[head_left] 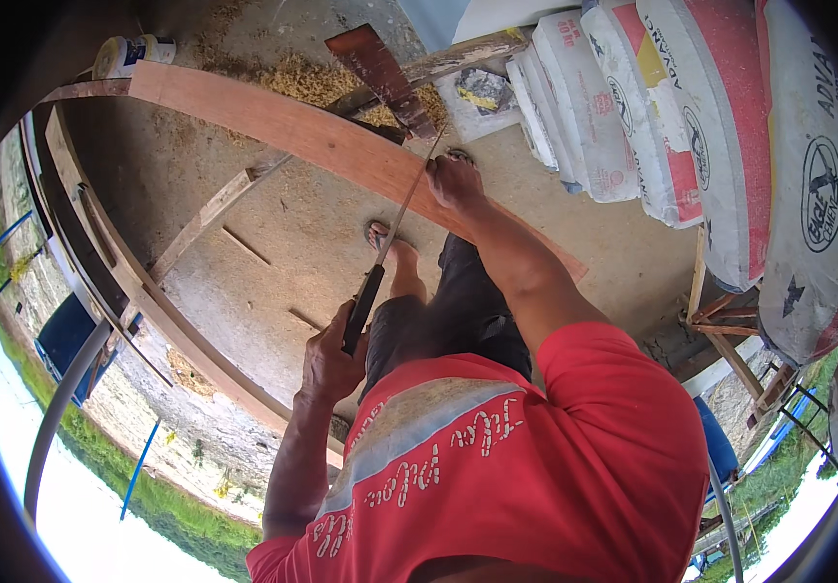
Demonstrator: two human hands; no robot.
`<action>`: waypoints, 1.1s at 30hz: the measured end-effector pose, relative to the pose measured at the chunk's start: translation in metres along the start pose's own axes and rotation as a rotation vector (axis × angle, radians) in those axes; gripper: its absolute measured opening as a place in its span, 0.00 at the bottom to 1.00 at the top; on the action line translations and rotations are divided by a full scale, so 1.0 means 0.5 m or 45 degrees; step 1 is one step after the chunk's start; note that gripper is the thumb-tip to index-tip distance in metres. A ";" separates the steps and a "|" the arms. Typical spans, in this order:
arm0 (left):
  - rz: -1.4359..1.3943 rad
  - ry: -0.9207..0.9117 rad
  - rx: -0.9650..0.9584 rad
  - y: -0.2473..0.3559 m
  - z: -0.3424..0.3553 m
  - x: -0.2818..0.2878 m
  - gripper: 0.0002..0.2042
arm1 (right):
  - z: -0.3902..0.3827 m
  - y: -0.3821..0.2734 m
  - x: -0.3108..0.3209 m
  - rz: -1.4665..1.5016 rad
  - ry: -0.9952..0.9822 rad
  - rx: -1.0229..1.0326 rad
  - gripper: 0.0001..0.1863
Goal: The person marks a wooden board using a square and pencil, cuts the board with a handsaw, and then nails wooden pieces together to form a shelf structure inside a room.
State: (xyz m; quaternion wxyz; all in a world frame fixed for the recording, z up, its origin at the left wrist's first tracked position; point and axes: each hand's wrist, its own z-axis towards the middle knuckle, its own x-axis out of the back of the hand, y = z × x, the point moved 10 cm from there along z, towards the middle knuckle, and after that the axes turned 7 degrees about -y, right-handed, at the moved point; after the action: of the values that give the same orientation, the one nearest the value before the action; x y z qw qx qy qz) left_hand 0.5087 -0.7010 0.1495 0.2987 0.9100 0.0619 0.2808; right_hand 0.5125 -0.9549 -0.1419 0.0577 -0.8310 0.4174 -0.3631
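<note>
A hand saw's black handle (363, 309) is gripped in my left hand (334, 352), below the long reddish board (263, 121). The thin blade (397, 218) rises diagonally across the board to beyond its upper edge. My right hand (453, 180) is closed on the board's upper edge, just right of the blade. A shorter dark red-brown plank (372, 68) lies beyond the board, near the blade's tip.
Stacked cement sacks (671, 146) fill the right side. Curved timber (118, 243) and a short brace (205, 219) are at the left. Pails (118, 58) sit at the back left. Sawdust and thin offcuts lie on the concrete floor (283, 243).
</note>
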 end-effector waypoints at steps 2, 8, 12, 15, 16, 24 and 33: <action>0.030 -0.070 0.077 -0.001 -0.025 0.005 0.27 | -0.002 0.002 0.005 -0.015 0.013 -0.014 0.26; 0.040 -0.118 0.165 -0.018 -0.062 0.016 0.26 | -0.004 0.008 0.006 -0.090 0.046 -0.011 0.25; 0.073 -0.118 0.190 -0.032 0.084 -0.046 0.25 | -0.020 -0.011 0.024 -0.018 0.049 -0.006 0.24; 0.058 -0.053 0.094 -0.033 0.152 -0.063 0.24 | -0.019 -0.004 0.013 0.060 0.037 0.025 0.23; 0.050 -0.023 0.039 -0.024 0.158 -0.060 0.24 | -0.021 0.002 0.012 0.082 0.033 0.031 0.23; 0.101 -0.105 0.177 -0.019 0.034 -0.022 0.23 | -0.015 0.017 -0.013 0.078 -0.039 0.071 0.24; 0.155 -0.040 0.097 -0.060 0.085 -0.043 0.22 | -0.032 -0.024 0.004 -0.058 0.006 0.173 0.25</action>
State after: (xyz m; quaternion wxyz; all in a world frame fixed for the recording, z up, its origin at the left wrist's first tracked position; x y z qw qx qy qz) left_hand 0.5160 -0.7041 0.0935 0.2474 0.9270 0.0123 0.2815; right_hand 0.5107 -0.9455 -0.1245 0.1047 -0.8336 0.3731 -0.3936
